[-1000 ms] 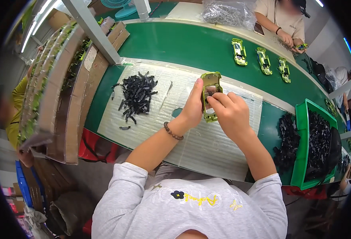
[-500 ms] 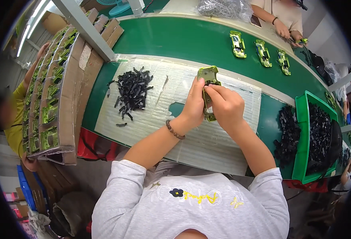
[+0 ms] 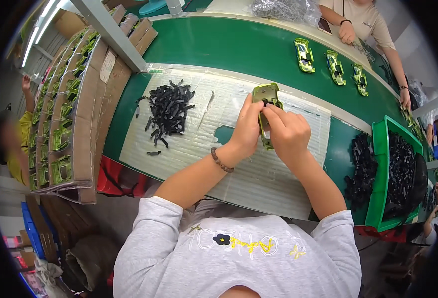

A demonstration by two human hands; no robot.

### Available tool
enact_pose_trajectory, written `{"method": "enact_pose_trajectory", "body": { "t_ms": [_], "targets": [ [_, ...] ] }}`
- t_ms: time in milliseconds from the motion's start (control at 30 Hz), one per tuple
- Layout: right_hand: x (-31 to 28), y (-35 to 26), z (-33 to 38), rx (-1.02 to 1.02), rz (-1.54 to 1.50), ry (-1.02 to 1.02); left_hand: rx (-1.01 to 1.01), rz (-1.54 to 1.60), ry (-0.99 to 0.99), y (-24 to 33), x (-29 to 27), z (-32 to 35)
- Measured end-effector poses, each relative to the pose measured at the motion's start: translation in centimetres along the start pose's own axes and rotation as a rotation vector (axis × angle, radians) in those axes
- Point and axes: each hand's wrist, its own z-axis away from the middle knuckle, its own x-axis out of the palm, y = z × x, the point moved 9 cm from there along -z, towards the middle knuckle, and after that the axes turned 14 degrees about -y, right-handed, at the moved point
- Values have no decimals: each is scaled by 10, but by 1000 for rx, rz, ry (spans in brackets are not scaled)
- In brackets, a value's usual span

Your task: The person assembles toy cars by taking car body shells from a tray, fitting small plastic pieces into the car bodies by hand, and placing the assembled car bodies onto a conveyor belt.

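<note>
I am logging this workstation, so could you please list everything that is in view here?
toy car shell: one, green, held above the white mat
white mat: one, on the bench under both hands
black parts pile: one, black, on the mat's left part
green conveyor: one, behind the mat
finished toy cars: three in a row, green, on the conveyor
green bin: one, holding black parts, far right
cardboard trays: several, brown, stacked at left with green shells
co-worker's hand: one, top right
left hand: grips the shell
right hand: grips the shell
</note>
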Motion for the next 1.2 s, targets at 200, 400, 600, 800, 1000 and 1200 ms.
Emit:
{"method": "enact_pose_trajectory", "body": {
  "t_ms": [200,400,600,800,1000,1200],
  "targets": [
    [7,8,6,13,-13,-5,38,-237,-1,10,-15,-3],
    [5,16,6,43,-231,76,162,-601,57,24,-14,-2],
    [18,50,7,372,-846,85,182,-579,65,18,-23,-5],
    [61,63,15,575,-1266,-95,180,-665,47,23,-14,-4],
    [59,68,21,613,-1245,-68,164,-705,61,29,-7,3],
    [31,55,5,501,-801,59,196,-651,109,22,-11,-1]
  ]
}}
